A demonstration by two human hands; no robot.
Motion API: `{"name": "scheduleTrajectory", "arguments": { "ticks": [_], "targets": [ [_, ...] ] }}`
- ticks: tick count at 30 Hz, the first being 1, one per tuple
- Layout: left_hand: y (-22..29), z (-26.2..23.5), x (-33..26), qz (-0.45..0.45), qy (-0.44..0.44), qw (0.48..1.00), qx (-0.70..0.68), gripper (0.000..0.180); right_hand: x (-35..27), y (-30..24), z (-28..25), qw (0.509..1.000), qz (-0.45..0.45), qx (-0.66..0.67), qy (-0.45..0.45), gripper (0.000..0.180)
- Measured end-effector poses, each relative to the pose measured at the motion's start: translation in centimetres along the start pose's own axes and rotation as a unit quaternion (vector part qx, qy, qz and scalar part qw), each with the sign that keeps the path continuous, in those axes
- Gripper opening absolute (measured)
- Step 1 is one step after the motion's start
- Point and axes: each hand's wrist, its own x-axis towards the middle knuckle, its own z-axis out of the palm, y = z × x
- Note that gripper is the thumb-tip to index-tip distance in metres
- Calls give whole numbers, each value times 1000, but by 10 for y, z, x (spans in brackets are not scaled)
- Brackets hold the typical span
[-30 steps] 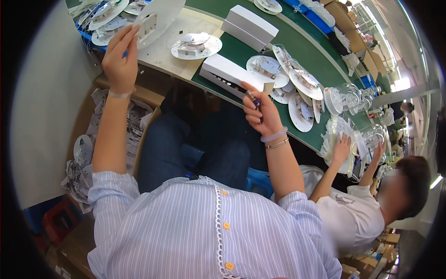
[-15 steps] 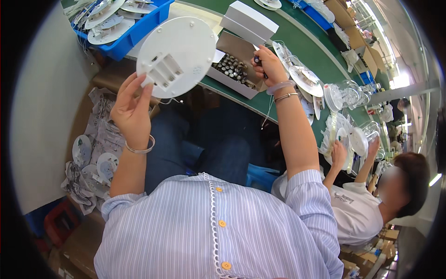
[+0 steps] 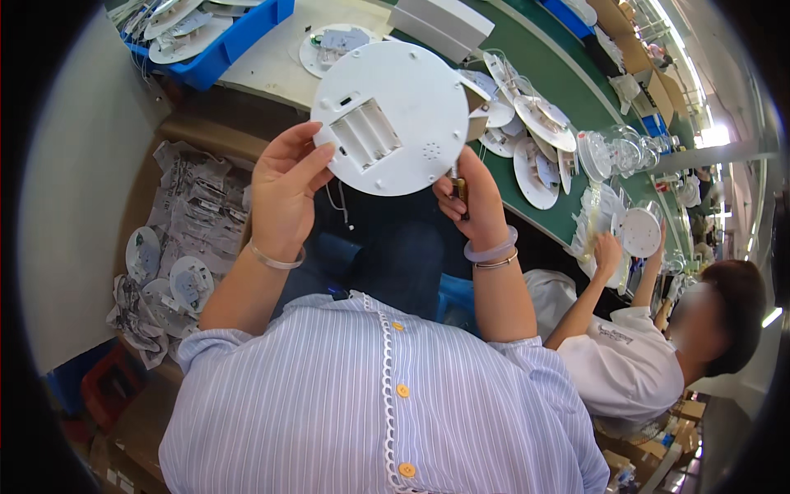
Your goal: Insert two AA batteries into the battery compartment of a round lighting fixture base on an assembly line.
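Note:
My left hand (image 3: 284,185) pinches the left edge of a white round plastic disc (image 3: 420,103) between thumb and fingers. The disc faces me, raised above my lap. A rectangular battery compartment (image 3: 364,134) is set into it, with bare bays and metal contacts showing. Close by is a cluster of small holes, and a thin white wire (image 3: 339,206) dangles below the disc. At the disc's lower right edge, my right hand (image 3: 481,198) is closed around a dark and gold battery (image 3: 459,198); whether it holds more than one cannot be seen. Its fingertips partly meet the disc's rim.
A blue bin (image 3: 216,62) of similar discs stands at the far left. Behind my disc are another disc (image 3: 317,53) and a white box (image 3: 440,29). More discs (image 3: 539,132) lie stacked on the green table (image 3: 527,49). A co-worker (image 3: 613,354) sits at the right, handling a disc.
The disc has moved right and toward me, now covering the battery box. My right hand has come back from that box to the disc's edge with a battery.

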Motion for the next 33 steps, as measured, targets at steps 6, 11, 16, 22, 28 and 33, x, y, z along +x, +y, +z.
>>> {"name": "scheduleTrajectory", "arguments": {
  "ticks": [6, 11, 16, 22, 28, 33],
  "targets": [
    [-14, -8, -4, -55, -157, 973, 160, 44, -26, -17, -17, 971, -7, -227, 75, 15],
    [-49, -15, -7, -181, -135, 970, 85, 35, -37, -15, -28, 945, -55, -313, 76, 25],
    [-61, -21, -15, -263, -74, 962, 0, 36, -39, -14, -42, 972, -84, -191, 105, 29],
    [-60, -23, -25, -311, -86, 947, -7, 44, -58, -7, -39, 927, -141, -314, 152, 28],
    [-71, -19, -34, -308, -91, 947, 24, 41, -54, 7, -19, 885, -181, -413, 117, 26],
    [-73, -15, -40, -314, -114, 941, 55, 42, -49, 16, -5, 750, -193, -629, 61, 25]
  ]
}}
